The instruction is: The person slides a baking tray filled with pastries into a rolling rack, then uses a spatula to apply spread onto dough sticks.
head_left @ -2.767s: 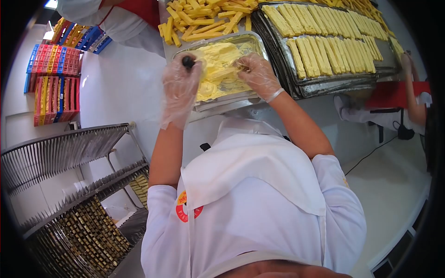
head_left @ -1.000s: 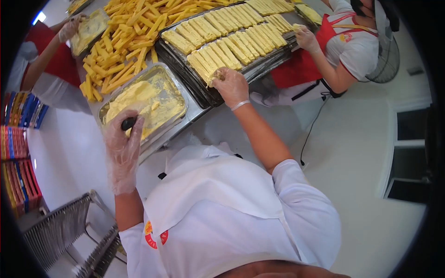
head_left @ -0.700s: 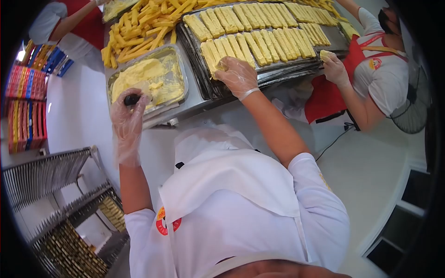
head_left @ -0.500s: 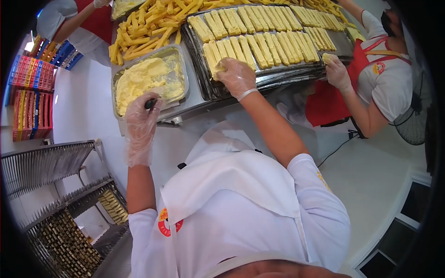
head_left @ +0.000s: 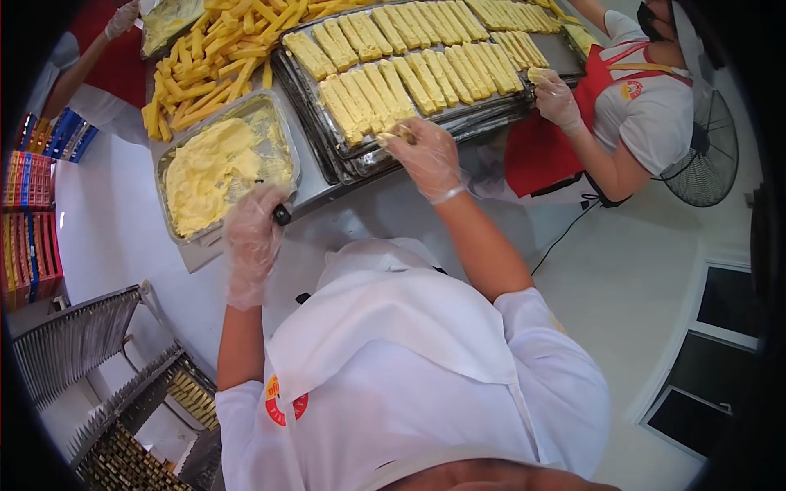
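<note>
My left hand (head_left: 252, 237), in a clear plastic glove, is closed around a tool with a black handle (head_left: 282, 214); its blade is hard to make out. Just beyond it is a metal tub (head_left: 296, 168) of pale yellow cream (head_left: 205, 172). At the front edge of a baking tray (head_left: 483, 109), my gloved right hand (head_left: 426, 159) has its fingers loosely bent and apart, with yellow cream on the tips. Cream-coated sticks (head_left: 348, 106) lie in rows on the tray, nearest ones close to my right fingertips.
Plain yellow sticks (head_left: 205, 61) are heaped behind the tub. A co-worker's gloved hand (head_left: 557, 100) holds a coated piece at the right. Another person's hand (head_left: 123, 18) shows at upper left. Metal racks (head_left: 82, 335), plastic crates (head_left: 31, 176) and a fan (head_left: 704, 151) stand around.
The view has shifted, so the table appears further left. My right hand has let go of a coated stick at the tray's front row and drawn back slightly. My left hand keeps the tool.
</note>
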A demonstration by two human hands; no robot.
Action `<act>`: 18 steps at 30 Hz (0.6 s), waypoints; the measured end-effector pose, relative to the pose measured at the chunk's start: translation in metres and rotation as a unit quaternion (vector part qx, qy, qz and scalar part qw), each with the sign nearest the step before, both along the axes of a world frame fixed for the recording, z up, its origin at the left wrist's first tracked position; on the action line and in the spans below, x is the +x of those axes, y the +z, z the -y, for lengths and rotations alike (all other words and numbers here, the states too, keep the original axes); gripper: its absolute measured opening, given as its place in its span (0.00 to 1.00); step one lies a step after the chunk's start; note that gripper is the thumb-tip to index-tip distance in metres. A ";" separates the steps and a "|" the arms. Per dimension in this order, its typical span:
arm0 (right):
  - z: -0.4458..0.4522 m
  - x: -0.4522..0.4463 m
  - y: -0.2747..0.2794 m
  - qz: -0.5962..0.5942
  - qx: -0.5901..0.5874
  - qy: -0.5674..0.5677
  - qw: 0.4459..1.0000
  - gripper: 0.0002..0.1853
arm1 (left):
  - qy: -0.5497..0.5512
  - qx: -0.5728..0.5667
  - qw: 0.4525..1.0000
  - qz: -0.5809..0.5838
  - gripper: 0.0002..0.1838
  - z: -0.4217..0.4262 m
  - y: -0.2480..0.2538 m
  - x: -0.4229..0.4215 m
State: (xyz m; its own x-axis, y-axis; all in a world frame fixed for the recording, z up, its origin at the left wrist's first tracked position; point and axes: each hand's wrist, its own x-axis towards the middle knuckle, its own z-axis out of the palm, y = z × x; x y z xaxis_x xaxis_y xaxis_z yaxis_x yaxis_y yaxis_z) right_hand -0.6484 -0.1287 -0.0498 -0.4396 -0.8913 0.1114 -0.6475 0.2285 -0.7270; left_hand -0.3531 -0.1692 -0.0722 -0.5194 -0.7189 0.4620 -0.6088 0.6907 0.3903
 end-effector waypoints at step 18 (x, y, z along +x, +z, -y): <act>-0.098 -0.213 -0.040 0.249 0.009 0.026 0.968 0.10 | -0.051 0.638 0.545 -0.542 0.20 -0.079 0.012 -0.232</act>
